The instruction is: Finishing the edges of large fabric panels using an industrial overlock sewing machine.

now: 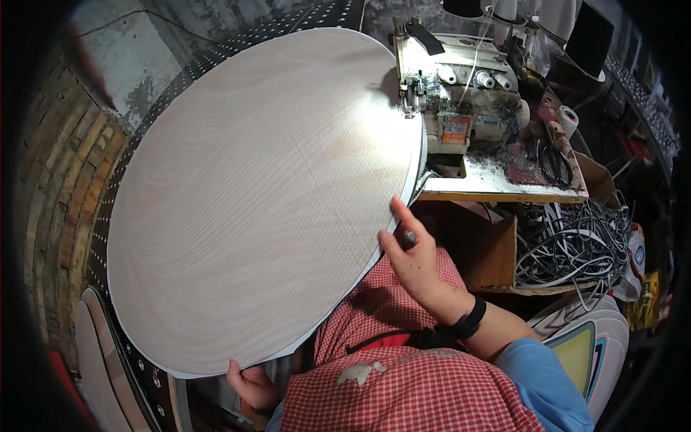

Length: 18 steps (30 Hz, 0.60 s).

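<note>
A large oval mat point(266, 201), pale grey-beige with a wavy grain and a white rim, spreads across the work surface. Its far right edge lies at the needle area of an overlock sewing machine point(461, 93). My left hand point(252, 385) is closed on the mat's near edge, fingertips below partly hidden. At the right edge, my right hand point(417, 266) has its thumb and forefinger at the rim, with the other fingers curled. A small dark green thing point(409, 237) shows among those fingers; I cannot tell what it is.
Beneath the machine's table point(504, 189), a cardboard box point(497, 252) holds tangled black and white strips point(572, 245). Thread cones point(558, 18) stand at the back right. More rounded mats point(608, 345) lean at the lower right. A brick wall point(68, 194) rises on the left.
</note>
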Available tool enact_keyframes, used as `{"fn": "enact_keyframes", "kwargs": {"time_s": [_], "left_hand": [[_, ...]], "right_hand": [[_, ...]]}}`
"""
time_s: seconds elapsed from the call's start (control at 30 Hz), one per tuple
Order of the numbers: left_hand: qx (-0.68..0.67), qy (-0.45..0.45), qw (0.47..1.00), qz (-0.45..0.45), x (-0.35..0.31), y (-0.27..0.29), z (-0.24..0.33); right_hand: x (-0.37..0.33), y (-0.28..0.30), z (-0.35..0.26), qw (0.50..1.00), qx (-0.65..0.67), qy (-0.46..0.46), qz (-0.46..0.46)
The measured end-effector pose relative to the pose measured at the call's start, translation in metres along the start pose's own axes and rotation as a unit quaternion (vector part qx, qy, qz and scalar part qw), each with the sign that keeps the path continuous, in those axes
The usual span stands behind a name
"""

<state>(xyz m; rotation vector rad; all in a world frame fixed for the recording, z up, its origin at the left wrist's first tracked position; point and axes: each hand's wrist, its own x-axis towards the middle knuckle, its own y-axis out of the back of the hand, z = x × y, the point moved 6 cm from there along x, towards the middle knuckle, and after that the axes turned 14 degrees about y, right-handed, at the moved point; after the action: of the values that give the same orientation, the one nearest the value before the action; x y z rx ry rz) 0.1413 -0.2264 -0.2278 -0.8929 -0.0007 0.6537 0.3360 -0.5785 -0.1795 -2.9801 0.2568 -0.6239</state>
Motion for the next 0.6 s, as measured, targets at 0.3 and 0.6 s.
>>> {"fn": "enact_keyframes", "kwargs": {"time_s": [0.3, 0.6], "left_hand": [[0.040, 0.033, 0.999, 0.012, -0.004, -0.009, -0.013], [0.221, 0.080, 0.971, 0.047, -0.008, 0.003, -0.021]], "right_hand": [[0.004, -0.003, -0.002, 1.000, -0.015, 0.008, -0.026], [0.000, -0.002, 0.001, 0.998, -0.040, -0.012, -0.051]]}}
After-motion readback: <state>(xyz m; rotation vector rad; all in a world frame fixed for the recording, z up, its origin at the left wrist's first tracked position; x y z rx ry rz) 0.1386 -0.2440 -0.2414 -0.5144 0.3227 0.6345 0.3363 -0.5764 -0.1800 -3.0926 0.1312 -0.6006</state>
